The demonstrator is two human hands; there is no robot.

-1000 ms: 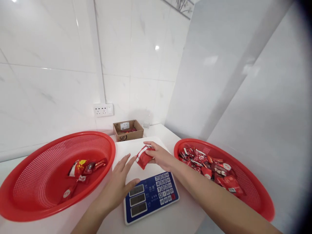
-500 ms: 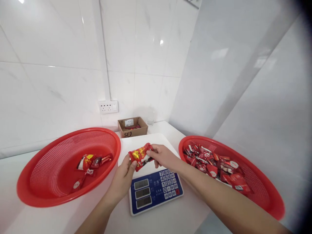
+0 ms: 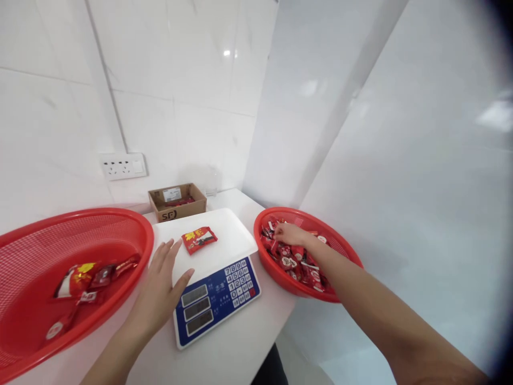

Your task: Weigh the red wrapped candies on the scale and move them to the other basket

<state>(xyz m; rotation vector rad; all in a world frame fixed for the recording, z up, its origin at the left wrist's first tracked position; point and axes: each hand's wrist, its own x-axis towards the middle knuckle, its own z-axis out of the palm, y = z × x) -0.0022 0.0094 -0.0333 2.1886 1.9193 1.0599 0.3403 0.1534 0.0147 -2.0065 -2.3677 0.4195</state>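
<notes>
A red packet [image 3: 199, 239] with yellow print lies flat on the white pan [image 3: 236, 240] of a weighing scale. My left hand [image 3: 160, 283], open and holding nothing, hovers at the pan's left edge with its fingers spread. On the right, my right hand [image 3: 290, 235] reaches into a red mesh basket [image 3: 352, 262] of small red wrapped packets [image 3: 310, 275]. Its fingers are bent down and close together among them; what they grip is hidden. The scale's blue panel [image 3: 216, 302] with keys and three displays faces me.
At the left stands a larger red basket [image 3: 146, 235] with several red packets [image 3: 80, 280] inside. Behind the scale is a cardboard box [image 3: 176, 213] holding red items, beside a clear glass container [image 3: 211, 182]. A socket [image 3: 123, 166] is on the tiled wall.
Both hands have let go of the packet, which now rests on the scale pan. My right hand has moved into the right basket; my left hand has opened. The view has turned right.
</notes>
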